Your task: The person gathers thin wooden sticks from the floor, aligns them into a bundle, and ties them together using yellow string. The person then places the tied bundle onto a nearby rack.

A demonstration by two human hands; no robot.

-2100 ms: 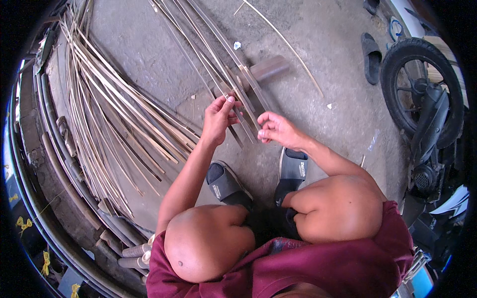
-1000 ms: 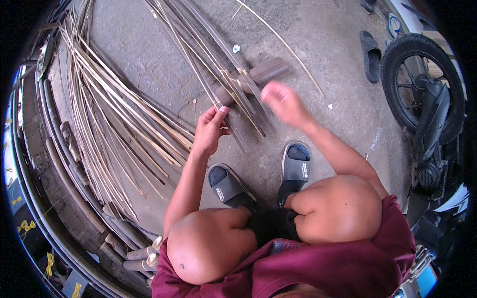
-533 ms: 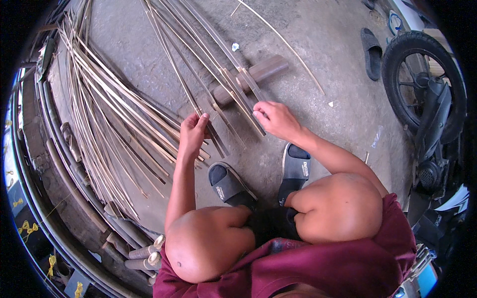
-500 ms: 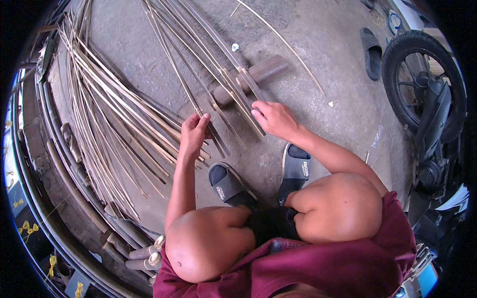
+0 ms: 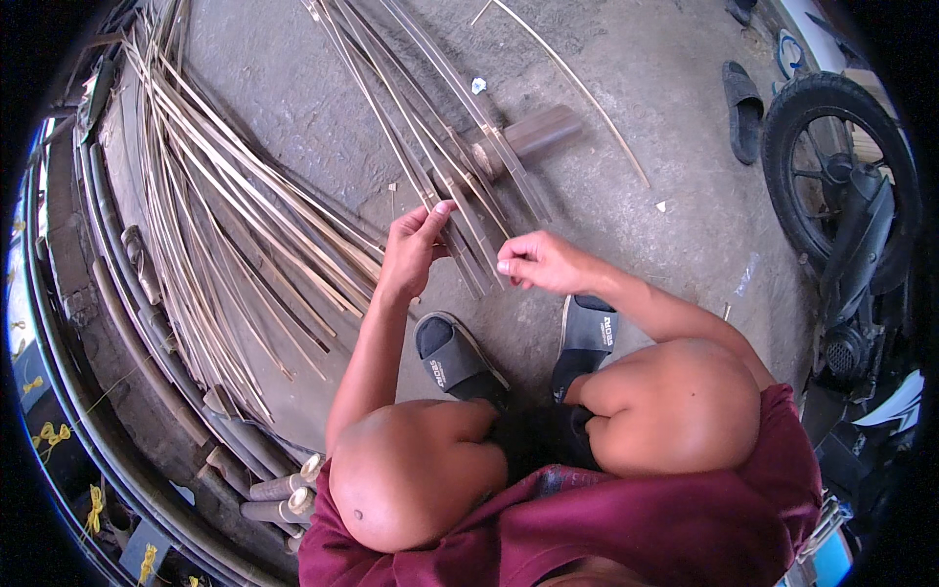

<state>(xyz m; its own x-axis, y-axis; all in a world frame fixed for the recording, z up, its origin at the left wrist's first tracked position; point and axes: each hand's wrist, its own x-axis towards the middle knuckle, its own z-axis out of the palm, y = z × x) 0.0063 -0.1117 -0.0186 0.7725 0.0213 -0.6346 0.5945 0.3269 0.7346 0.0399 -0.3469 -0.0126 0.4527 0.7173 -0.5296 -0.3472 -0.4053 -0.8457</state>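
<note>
My left hand is closed around thin bamboo strips, its thumb on top near their close ends. My right hand, fingers curled in a pinch, is at the near end of a bamboo strip just right of the left hand; the fingertips partly hide the contact. These strips stretch away toward the top of the view, several of them passing over a thick bamboo pole piece on the floor. Some strip ends are blurred by motion.
A large fan of loose bamboo strips covers the floor at left. Bamboo poles lie along the left edge. One separate strip lies beyond the pole piece. A motorcycle wheel and a slipper are at right.
My left hand has shifted right and slightly away, bringing its strips closer to the others. My right hand has come nearer to my feet. The pole piece and strips look blurred now.
</note>
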